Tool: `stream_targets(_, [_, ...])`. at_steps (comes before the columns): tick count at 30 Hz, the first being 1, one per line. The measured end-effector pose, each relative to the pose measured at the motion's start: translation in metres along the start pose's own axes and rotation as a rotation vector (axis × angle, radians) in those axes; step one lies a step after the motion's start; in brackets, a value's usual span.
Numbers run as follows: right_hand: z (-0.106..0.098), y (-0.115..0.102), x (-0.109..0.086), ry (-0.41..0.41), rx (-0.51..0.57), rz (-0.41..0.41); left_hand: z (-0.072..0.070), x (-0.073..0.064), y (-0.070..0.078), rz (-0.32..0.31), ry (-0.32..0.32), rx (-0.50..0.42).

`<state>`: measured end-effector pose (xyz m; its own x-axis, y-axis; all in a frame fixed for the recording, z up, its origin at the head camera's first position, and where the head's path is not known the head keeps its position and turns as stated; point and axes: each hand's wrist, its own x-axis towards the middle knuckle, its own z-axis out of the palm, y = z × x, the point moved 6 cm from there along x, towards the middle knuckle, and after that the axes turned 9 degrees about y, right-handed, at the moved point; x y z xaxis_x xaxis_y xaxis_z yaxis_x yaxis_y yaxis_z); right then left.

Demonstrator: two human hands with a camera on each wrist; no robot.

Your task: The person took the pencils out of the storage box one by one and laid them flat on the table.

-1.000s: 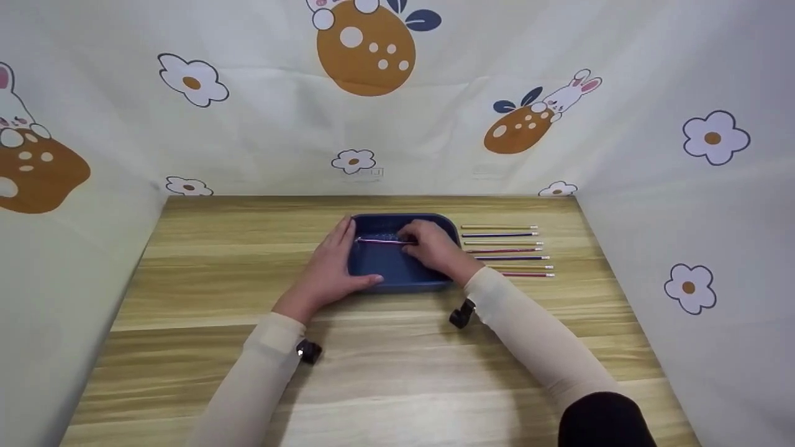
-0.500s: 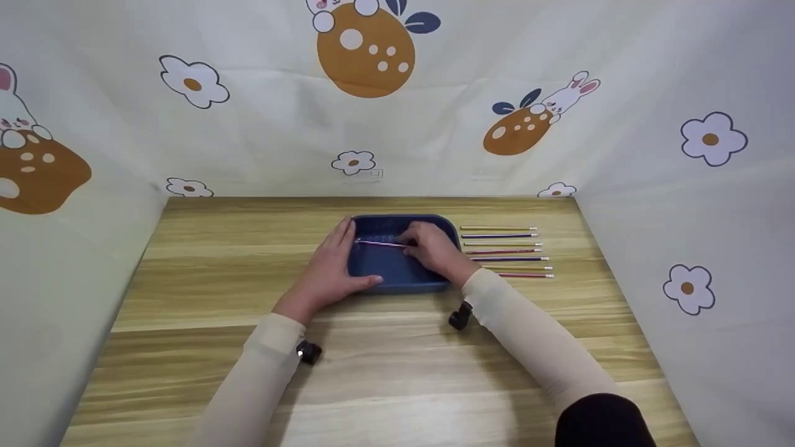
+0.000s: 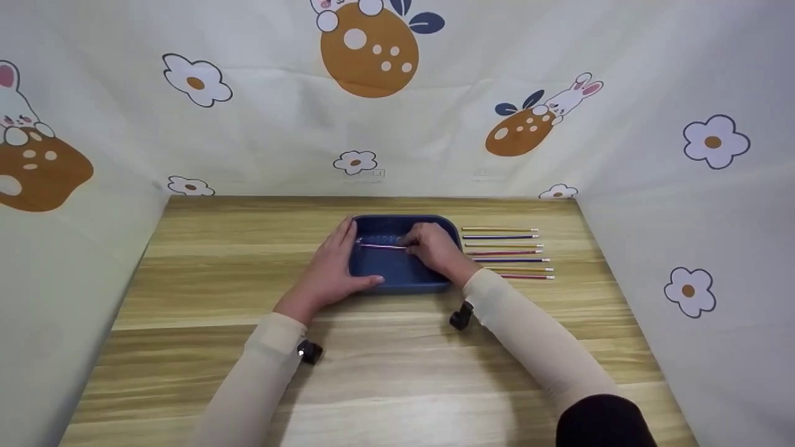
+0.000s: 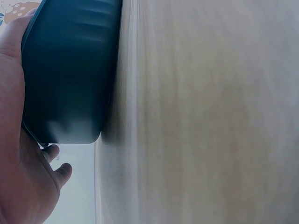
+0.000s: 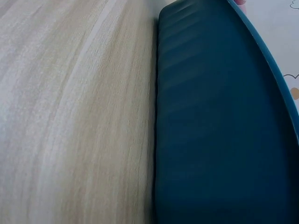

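A shallow dark blue tray (image 3: 400,288) stands on the table in the head view. My left hand (image 3: 329,267) rests against its left end, fingers straight along the side and thumb over the front rim. In the left wrist view, the hand (image 4: 14,154) lies along the tray's (image 4: 70,79) edge. Reaching inside the tray, my right hand (image 3: 438,251) pinches a thin pinkish pencil (image 3: 380,247) that lies crosswise with its left end near my left fingers. The pencil's right end is hidden by the hand. The right wrist view shows mainly the tray's outer wall (image 5: 215,116).
Several pencils (image 3: 503,252) in yellow, blue and red lie in a row right of the tray, white erasers pointing right; my right wrist covers some tips. A pale dotted patch (image 3: 380,239) shows inside the tray. Printed cloth (image 3: 422,136) walls the wooden table (image 3: 385,372).
The pinkish pencil has shifted slightly toward the front of the tray, tilting and then levelling in my right hand's pinch. My left hand stays in place.
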<state>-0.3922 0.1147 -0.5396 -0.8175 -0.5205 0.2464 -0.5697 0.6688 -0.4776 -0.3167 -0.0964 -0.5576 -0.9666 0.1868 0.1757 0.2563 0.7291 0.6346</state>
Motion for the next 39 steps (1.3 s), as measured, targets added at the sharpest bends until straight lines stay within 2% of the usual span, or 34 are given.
stream_targets(6, [0.001, 0.003, -0.001, -0.021, 0.024, 0.028, 0.003, 0.002, -0.001, 0.005, 0.005, 0.002])
stream_targets(12, [0.002, 0.000, -0.001, -0.083, 0.034, -0.006, 0.003, 0.003, -0.001, -0.001, 0.010, -0.010])
stream_targets(19, [0.003, -0.002, -0.002, -0.116, 0.064, -0.020, 0.002, 0.002, -0.001, 0.000, 0.015, -0.001])
stream_targets(29, [-0.002, -0.006, -0.003, -0.135, 0.081, -0.025, 0.001, 0.001, 0.000, 0.008, 0.009, 0.009])
stream_targets(39, [-0.010, -0.012, -0.006, -0.109, 0.084, -0.084, 0.001, 0.001, -0.002, 0.003, 0.010, -0.003])
